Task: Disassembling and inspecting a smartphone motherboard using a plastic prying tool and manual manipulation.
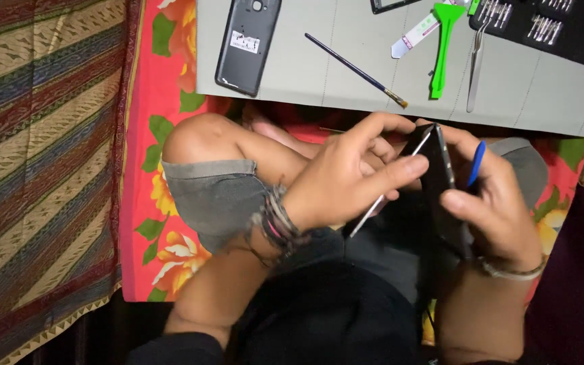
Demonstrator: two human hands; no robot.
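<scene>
Right hand (501, 209) clamps black slab phone (441, 182) edgewise; left hand (346, 176) pinches thin metal pry tool (390, 186) at its 9 o'clock seam. A slip risks gouging fingers.

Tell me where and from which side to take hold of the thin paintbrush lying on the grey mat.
Grip the paintbrush at the bare middle of its dark handle, pinching from above across its width. It lies flat and diagonal on the grey mat, bristle tip toward the mat's near edge, so only the top and sides are open. The back cover and green pry tool lie apart from it, probably leaving room.
</scene>
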